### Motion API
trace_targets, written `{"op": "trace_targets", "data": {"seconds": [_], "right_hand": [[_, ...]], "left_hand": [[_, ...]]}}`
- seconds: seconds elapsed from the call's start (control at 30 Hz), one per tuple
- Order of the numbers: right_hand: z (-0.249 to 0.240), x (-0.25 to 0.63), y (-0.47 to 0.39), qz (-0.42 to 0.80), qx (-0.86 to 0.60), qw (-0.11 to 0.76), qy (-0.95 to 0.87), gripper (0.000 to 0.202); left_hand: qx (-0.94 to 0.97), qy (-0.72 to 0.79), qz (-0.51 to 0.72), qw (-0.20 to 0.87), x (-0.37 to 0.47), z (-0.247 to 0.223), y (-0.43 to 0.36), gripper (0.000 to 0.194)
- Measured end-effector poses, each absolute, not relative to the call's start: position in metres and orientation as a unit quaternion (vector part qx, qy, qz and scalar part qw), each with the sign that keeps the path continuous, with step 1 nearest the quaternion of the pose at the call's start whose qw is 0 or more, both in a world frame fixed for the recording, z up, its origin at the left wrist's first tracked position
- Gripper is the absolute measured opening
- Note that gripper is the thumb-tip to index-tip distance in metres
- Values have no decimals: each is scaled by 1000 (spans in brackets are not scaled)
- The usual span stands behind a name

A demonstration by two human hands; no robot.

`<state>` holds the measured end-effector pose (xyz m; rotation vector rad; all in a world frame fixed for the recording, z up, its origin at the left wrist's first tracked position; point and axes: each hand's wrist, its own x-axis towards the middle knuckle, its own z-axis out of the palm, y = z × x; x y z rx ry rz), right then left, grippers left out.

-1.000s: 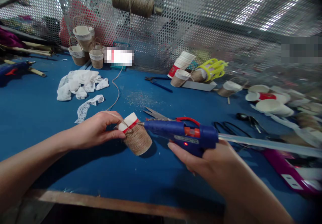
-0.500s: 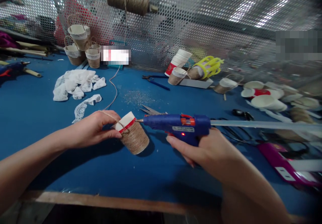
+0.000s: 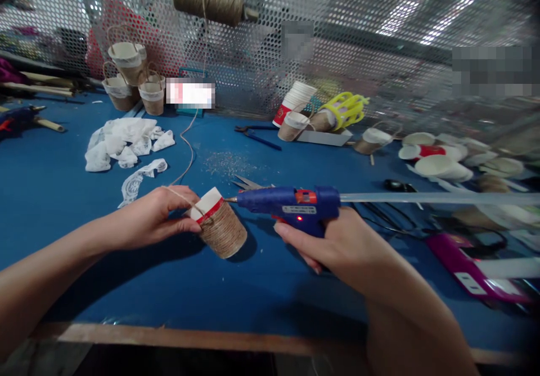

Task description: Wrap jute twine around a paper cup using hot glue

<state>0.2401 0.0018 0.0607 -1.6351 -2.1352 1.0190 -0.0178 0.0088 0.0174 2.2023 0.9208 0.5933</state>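
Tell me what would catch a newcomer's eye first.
Most likely the blue glue gun, mid-view in the right hand, its red light glowing and its nozzle at the twine-wrapped cup in the left hand. After that, perhaps the twine spool up by the perforated screen, and the bright yellow object at the back of the blue table.

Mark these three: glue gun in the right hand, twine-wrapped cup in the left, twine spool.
Glue gun (image 3: 287, 202): head view, on its blue body.
Twine-wrapped cup (image 3: 224, 231): head view, on its wound side.
Twine spool (image 3: 208, 1): head view, mid-winding.
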Motion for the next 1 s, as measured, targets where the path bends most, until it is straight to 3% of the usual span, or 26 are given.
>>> {"op": "trace_targets", "data": {"seconds": [0.43,0.63,0.8,1.0], "right_hand": [[62,235,-5,312,-589,127,-735,43],[52,238,-10,203,-550,190,-788,17],[45,241,-16,154,-487,175,-842,32],[41,239,-23,81,-433,200,-875,32]], "left_hand": [[856,348,222,311,-17,17,9,10],[852,346,230,318,-17,15,10,10],[851,352,225,317,-16,17,10,12],[850,350,233,319,-15,19,9,11]]}}
